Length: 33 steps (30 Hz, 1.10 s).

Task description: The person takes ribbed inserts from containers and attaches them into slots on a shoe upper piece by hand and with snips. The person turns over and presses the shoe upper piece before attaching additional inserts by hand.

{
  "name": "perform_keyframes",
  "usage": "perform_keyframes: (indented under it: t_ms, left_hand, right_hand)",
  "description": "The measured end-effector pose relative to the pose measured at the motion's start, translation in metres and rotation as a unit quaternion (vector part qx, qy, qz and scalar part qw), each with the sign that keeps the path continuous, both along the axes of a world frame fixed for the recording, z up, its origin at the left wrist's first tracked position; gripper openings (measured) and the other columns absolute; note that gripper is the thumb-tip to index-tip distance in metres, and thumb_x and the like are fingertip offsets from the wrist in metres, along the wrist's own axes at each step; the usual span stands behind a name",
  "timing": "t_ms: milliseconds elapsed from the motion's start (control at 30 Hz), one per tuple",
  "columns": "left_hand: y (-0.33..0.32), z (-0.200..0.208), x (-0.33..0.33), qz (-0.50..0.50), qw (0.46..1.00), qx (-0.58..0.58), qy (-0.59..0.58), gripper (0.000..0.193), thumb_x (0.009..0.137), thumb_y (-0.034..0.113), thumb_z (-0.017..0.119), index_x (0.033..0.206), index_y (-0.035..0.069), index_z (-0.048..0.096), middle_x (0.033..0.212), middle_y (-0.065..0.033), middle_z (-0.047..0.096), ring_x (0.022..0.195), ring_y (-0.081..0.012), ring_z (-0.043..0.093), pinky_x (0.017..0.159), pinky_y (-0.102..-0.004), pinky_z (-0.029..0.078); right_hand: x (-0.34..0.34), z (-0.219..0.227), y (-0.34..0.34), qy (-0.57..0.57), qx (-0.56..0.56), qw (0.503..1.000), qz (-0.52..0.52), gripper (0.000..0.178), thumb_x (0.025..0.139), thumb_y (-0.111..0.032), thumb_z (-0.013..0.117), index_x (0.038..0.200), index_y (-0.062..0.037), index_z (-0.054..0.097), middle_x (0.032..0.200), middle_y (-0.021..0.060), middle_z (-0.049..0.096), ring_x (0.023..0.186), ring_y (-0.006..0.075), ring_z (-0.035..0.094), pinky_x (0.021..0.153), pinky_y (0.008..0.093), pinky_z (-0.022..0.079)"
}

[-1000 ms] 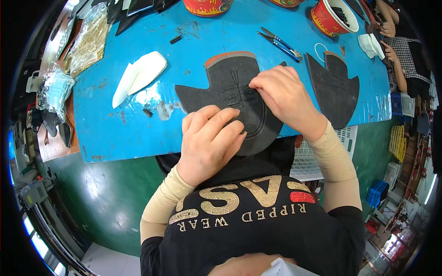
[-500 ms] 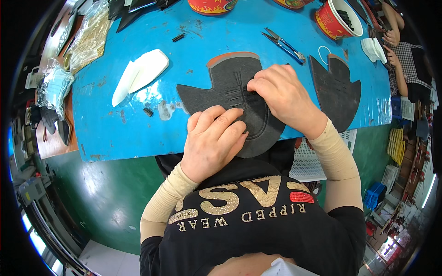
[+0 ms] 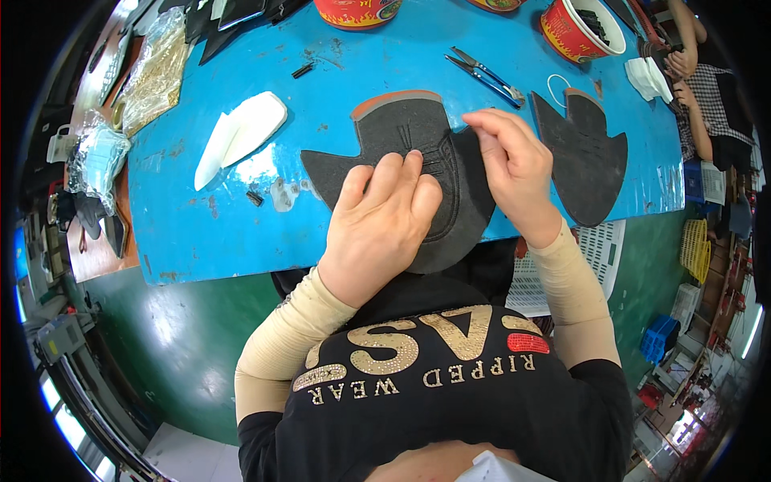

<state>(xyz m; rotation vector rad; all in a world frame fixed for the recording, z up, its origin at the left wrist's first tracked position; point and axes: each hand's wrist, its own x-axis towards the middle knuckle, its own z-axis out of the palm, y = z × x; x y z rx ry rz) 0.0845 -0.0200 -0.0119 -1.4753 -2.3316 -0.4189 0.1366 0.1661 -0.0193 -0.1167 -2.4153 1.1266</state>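
Note:
A flat black shoe upper piece (image 3: 333, 165) with an orange-edged top and stitched lines lies at the table's near edge, partly over my lap. My left hand (image 3: 381, 213) presses on its middle with curled fingers, fingertips by the short stitched lines. Just off its right edge, my right hand (image 3: 514, 169) is raised, thumb and fingers drawn together; anything fine between them is too small to see. A second black upper piece (image 3: 590, 161) lies to the right. Thread snips (image 3: 488, 78) with blue handles rest beyond my right hand.
The blue table (image 3: 201, 249) holds white pads (image 3: 249, 128), small black bits (image 3: 303, 71) and red tubs (image 3: 570, 36) at the back. Clear plastic bags (image 3: 100, 153) lie left. A white crate (image 3: 598, 257) stands below the near edge. Another person's hands (image 3: 683, 76) are at far right.
My right hand has pulled away from the stitched lines, out to the right. My left hand has slid up the piece, its fingers more curled. The view has shifted slightly.

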Motion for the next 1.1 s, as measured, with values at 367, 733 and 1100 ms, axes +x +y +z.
perform_keyframes:
  t_ms: [367, 733, 1100]
  left_hand:
    - [0.005, 0.004, -0.003, -0.002, 0.997, -0.027, 0.072, 0.009, 0.078, 0.016, 0.052, 0.083, 0.008, 0.05, 0.098, -0.0069, 0.059, 0.09, -0.0174, 0.051, 0.084, -0.0299, 0.037]
    - [-0.008, 0.02, -0.008, 0.014, 0.985, 0.096, -0.146, 0.019, 0.075, 0.012, 0.069, 0.092, 0.008, 0.06, 0.111, -0.0035, 0.062, 0.1, -0.0252, 0.054, 0.089, -0.0385, 0.034]
    - [-0.037, 0.003, 0.031, -0.032, 0.709, 0.372, -0.599, 0.02, 0.081, -0.002, 0.07, 0.101, -0.001, 0.066, 0.1, -0.0063, 0.06, 0.082, -0.0089, 0.056, 0.069, -0.0208, 0.046]
  right_hand:
    - [0.006, -0.005, -0.01, 0.043, 0.245, 0.968, 0.027, 0.029, 0.068, 0.0, 0.065, 0.095, -0.011, 0.069, 0.099, 0.0005, 0.062, 0.093, 0.0212, 0.055, 0.079, 0.0348, 0.039]
    - [0.015, -0.003, -0.009, 0.114, 0.075, 0.987, -0.085, 0.025, 0.074, 0.007, 0.06, 0.094, -0.0068, 0.065, 0.096, 0.0064, 0.063, 0.088, 0.0268, 0.059, 0.079, 0.0358, 0.045]
    - [0.051, 0.007, -0.079, 0.018, -0.382, 0.921, 0.074, 0.018, 0.082, 0.004, 0.066, 0.093, -0.0014, 0.054, 0.091, 0.0096, 0.064, 0.084, 0.0164, 0.064, 0.073, 0.0275, 0.05]
